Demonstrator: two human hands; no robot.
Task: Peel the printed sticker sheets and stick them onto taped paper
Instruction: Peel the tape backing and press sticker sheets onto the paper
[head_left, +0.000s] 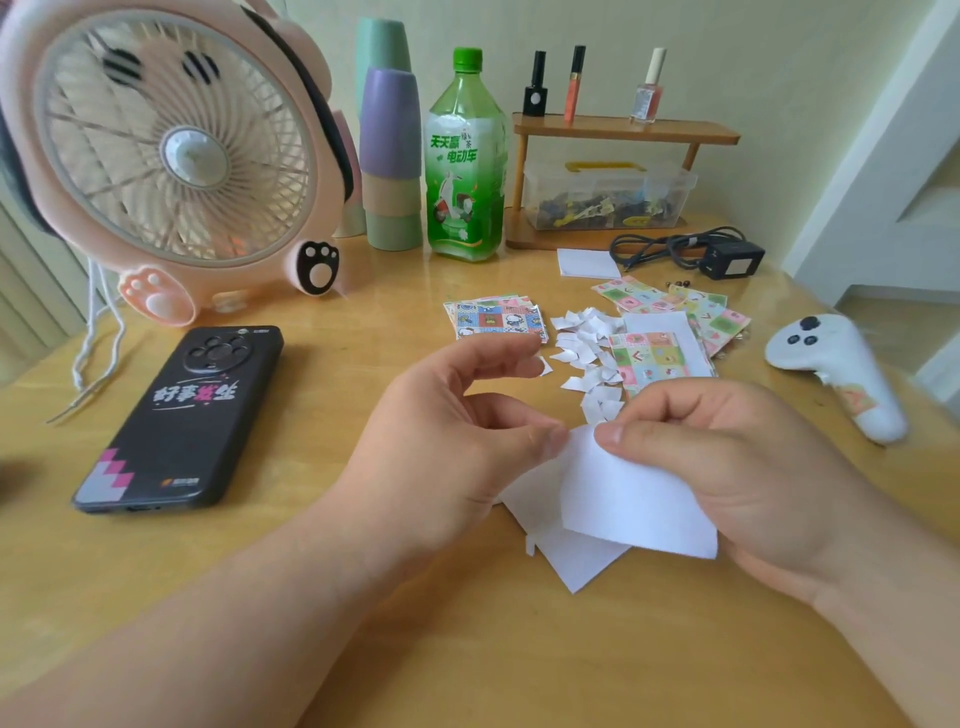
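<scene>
Table (374, 639): a wooden top that carries all the work, seen from above and in front.
Fan (176, 150): a pink desk fan at the far left, with no part in the task.
Left hand (457, 431): its thumb and forefinger pinch the top corner of a white sheet; the other fingers are lifted and loosely curled.
Right hand (727, 457): its thumb and fingers pinch the same corner from the other side, just beside the left fingertips.
Held sheet (639, 493): white side up, raised just above the near table between the hands. Two layers show, fanned apart below. This looks like a peel just starting at the corner; no printed face is in view.
Phone (182, 421): a dark phone lying face down to the left, well apart from the papers.
Taped paper (660, 327): a white sheet beyond the right hand with a colourful sticker sheet (649, 358) already lying on it. More printed sheets overlap behind it, so several seem done. No tape can be made out.
Unpeeled stack (496, 319): a small pile of printed sheets beyond the left hand, apparently still waiting, so work remains.
Backing scraps (587, 358): many torn white bits between the stack and the taped paper, which suggests a good number of peels are finished.
</scene>
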